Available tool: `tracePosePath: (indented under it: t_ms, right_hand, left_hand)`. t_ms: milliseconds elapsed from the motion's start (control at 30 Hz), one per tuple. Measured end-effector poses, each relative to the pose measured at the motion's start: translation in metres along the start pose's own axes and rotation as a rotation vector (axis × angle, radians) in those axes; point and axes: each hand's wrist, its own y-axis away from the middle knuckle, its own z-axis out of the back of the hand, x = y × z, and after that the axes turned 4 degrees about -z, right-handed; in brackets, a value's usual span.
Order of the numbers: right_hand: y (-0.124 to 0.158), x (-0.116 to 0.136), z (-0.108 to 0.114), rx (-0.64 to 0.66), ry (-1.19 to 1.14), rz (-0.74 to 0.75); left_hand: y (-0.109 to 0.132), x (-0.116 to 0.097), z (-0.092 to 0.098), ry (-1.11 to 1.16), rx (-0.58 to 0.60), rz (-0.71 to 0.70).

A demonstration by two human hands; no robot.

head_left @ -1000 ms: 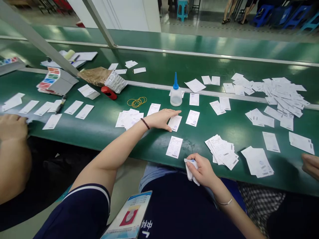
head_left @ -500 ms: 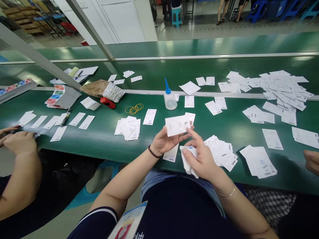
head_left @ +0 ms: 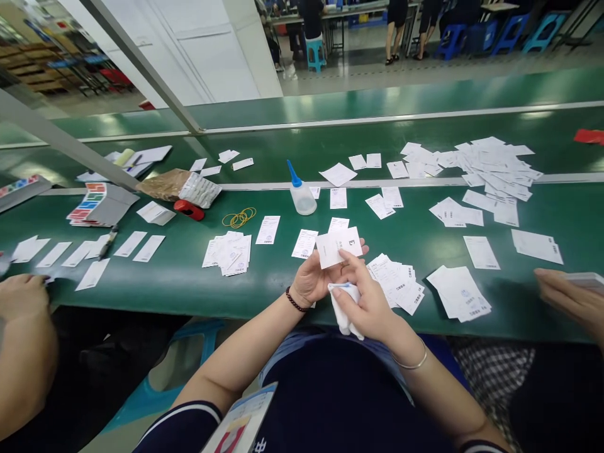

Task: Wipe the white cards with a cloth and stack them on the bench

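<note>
My left hand (head_left: 309, 280) holds a white printed card (head_left: 337, 247) above the front edge of the green table, thumb on its near left side. Against that card's lower edge rest the outstretched fingers of my right hand (head_left: 365, 296). A folded white cloth (head_left: 345, 314) with a blue line on it is gripped between the thumb and palm of the same hand. Just beyond my hands lie loose printed cards (head_left: 304, 243). To the right of my hands is a spread pile of cards (head_left: 396, 283), and to the left a stack of cards (head_left: 229, 253).
A blue-tipped squeeze bottle (head_left: 302, 196) stands behind my hands. Yellow rubber bands (head_left: 239, 218), a red object (head_left: 189, 209) and a plastic-wrapped bundle (head_left: 201, 189) lie left. A large heap of cards (head_left: 500, 167) is far right. Co-workers' hands (head_left: 569, 296) (head_left: 23, 299) are at both sides.
The view has turned, so the table things sit further left. My right fingers have moved onto the card's lower edge. The right-hand co-worker's hand has come further in, holding a pale stack.
</note>
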Motion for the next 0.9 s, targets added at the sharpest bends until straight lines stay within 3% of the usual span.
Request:
tracePosePath:
  t_ms: [333, 467, 633, 900]
  right_hand:
    - [0.013, -0.014, -0.003, -0.172, -0.055, 0.130]
    - [0.015, -0.017, -0.005, -0.099, -0.031, 0.025]
    - [0.022, -0.021, -0.009, -0.072, -0.093, -0.005]
    - [0.027, -0.025, -0.014, -0.032, -0.079, -0.076]
  left_hand:
    - [-0.001, 0.004, -0.010, 0.013, -0.080, -0.001]
    - [0.001, 0.003, -0.010, 0.033, -0.083, 0.034]
    - [0.005, 0.002, -0.014, 0.144, -0.202, -0.101]
    - [0.014, 0.006, -0.019, 0.287, -0.302, -0.113]
